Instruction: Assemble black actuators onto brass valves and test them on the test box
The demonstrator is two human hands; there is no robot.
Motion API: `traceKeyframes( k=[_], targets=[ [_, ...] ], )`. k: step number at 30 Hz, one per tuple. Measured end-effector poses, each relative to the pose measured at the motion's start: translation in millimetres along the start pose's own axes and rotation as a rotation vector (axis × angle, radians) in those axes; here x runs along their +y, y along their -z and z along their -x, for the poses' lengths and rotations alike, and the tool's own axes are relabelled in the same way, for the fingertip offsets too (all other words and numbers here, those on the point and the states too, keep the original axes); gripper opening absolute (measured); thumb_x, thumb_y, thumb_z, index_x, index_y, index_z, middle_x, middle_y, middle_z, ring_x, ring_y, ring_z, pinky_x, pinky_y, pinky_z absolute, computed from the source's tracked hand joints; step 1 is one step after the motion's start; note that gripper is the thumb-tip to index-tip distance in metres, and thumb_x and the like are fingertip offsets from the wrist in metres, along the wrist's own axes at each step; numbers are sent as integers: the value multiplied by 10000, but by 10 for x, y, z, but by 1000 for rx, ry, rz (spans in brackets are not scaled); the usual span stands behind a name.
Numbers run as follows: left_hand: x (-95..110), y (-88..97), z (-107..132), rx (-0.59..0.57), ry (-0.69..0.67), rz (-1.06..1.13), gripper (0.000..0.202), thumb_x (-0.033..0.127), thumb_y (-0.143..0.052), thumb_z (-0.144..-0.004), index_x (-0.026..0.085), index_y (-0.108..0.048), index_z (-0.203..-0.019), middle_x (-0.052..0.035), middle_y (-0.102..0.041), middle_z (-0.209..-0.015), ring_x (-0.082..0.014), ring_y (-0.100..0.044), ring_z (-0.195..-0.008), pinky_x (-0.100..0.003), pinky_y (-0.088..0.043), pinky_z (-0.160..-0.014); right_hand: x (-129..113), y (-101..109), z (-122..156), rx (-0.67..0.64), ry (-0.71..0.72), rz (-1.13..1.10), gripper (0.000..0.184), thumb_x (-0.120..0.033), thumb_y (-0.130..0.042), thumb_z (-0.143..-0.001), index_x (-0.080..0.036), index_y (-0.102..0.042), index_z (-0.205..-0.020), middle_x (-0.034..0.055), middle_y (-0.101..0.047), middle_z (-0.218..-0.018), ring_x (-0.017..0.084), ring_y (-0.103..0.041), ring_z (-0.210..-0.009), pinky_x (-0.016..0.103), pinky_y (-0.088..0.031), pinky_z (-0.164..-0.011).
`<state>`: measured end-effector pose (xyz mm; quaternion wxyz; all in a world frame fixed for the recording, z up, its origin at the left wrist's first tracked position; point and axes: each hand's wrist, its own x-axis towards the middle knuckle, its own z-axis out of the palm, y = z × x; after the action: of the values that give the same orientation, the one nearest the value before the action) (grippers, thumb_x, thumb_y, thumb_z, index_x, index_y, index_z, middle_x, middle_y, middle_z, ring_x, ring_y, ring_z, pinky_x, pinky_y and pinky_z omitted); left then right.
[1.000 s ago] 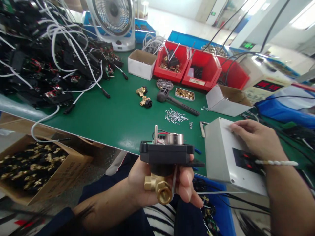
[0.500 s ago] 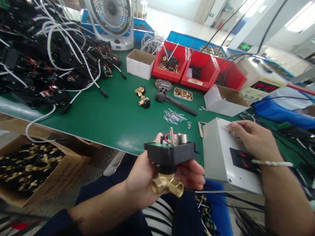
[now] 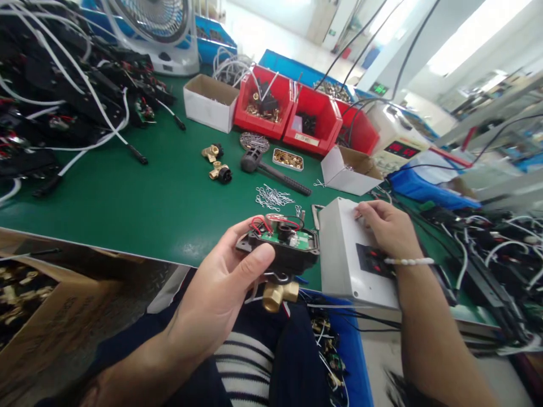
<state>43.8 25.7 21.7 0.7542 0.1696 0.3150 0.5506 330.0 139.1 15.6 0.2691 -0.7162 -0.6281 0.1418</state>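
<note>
Now left hand (image 3: 220, 282) grips valve (image 3: 280, 257), cover off, wiring exposed; right hand (image 3: 388, 229) flat on box (image 3: 343, 265) beside it; assy unfinished.

Three red bins (image 3: 311, 121), two brass valves (image 3: 216, 162)

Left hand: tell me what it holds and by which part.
The left hand holds a valve actuator assembly by its black housing, thumb on the near edge, fingers behind; the brass valve body hangs free below.
</note>
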Motion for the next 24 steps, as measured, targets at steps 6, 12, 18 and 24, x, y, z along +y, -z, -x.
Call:
traceKeyframes(
  k=[6,12,18,24],
  targets=[
    [-18,61,0,-48,83,-26,386,371,-698,-866,115,-641,-1150,-113,-727,-1029,-205,-707,-865,-290,-578,-760,42,6,-1,-54,100,-30,302,-451,-685,-677,-172,-664,-791,36,-652,-720,168,-559,-637,278,-453,-598],
    [-51,93,-3,-53,85,-1,351,433,-704,-856,138,-699,-1046,-68,-744,-922,-162,-710,-803,-257,-576,-777,35,13,6,-53,83,-34,303,-468,-657,-701,-177,-662,-785,34,-647,-710,167,-543,-613,287,-448,-590],
    [-22,84,8,-25,60,-39,403,464,-720,-836,130,-675,-1058,-69,-740,-880,-167,-711,-785,-246,-581,-727,64,13,-11,-38,79,-7,310,-483,-658,-704,-182,-672,-778,34,-644,-692,177,-560,-614,306,-458,-607],
    [10,58,-2,-3,48,-67,480,445,-739,-816,100,-618,-1127,-101,-727,-927,-197,-706,-786,-261,-571,-670,80,76,33,9,66,-20,397,-517,-651,-708,-178,-679,-913,88,-721,-899,212,-650,-786,348,-515,-753]
  ],
)
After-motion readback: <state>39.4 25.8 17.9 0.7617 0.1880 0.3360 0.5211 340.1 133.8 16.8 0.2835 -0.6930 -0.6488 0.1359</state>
